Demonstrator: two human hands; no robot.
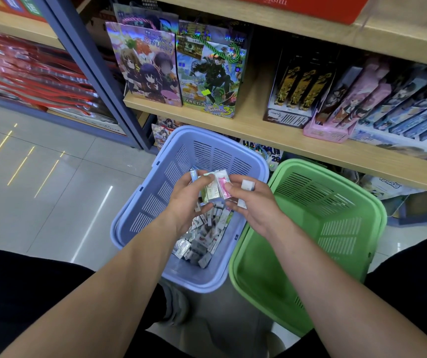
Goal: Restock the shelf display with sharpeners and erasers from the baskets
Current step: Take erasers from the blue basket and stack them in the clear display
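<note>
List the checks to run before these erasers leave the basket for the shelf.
1. Grip: left hand holds several eraser packs: ok.
2. Grip: right hand pinches a white eraser: ok.
3. Both hands are above the blue basket, so a dropped pack would likely land inside: ok.
4. Stock: loose erasers lie in that basket: ok.
5. Sharpeners in the green basket: none seen, part hidden: cannot tell.
6. Eraser slot on the shelf: cannot tell.

Bright overhead light streaks the glossy floor (52, 202); frame edges bow.
</note>
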